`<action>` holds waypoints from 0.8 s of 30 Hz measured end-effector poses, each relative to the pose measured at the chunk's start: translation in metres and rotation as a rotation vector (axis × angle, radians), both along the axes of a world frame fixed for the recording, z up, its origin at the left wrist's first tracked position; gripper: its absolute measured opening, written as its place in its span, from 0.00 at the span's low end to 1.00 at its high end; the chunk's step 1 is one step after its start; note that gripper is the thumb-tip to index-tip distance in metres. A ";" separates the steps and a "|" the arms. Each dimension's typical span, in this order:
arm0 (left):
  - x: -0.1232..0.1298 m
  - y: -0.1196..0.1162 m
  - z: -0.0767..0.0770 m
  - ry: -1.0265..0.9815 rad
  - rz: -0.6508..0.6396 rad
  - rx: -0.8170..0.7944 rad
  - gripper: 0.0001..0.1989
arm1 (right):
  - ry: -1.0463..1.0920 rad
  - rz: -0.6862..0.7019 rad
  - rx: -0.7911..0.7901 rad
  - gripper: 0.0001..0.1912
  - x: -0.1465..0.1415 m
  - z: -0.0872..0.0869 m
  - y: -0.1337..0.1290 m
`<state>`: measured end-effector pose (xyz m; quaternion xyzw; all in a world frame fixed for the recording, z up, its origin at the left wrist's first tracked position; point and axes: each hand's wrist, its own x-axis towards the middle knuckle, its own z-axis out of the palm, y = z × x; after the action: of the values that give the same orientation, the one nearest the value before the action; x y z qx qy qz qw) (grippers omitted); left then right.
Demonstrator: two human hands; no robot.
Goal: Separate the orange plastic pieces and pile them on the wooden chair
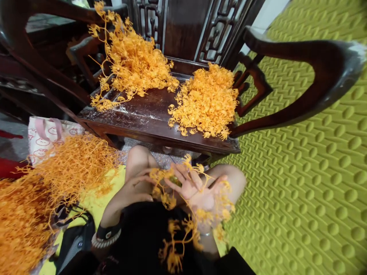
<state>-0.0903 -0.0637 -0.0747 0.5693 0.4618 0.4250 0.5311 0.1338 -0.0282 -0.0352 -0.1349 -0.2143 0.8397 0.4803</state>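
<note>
A tangled orange plastic strand with small curly, flower-like heads (183,240) stretches across my lap and over my right hand. My right hand (197,191) is palm up, fingers spread, with parts of the strand lying across its palm and fingers. Some heads hang below its wrist. My left hand (136,189) is beside the strand's left end; its fingers are stretched out and the thumb stands apart. Its fingertips are partly hidden behind the orange heads, so I cannot tell whether they touch.
A dark carved wooden chair (149,131) stands ahead, bearing a left orange pile (137,61) and a right orange pile (206,101). More orange strands (71,164) heap up at left, by a patterned cloth bag (40,133). A black bag (77,240) lies lower left; yellow-green textured covering (301,172) fills the right.
</note>
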 end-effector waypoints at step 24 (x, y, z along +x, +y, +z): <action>0.104 -0.001 0.001 0.317 0.011 0.109 0.04 | -0.913 -0.525 0.761 0.13 0.015 0.001 0.018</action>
<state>0.0138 -0.0647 -0.0736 0.6547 0.5191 0.3570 0.4176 0.1493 -0.0106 -0.0345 -0.3466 -0.6395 0.4179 0.5443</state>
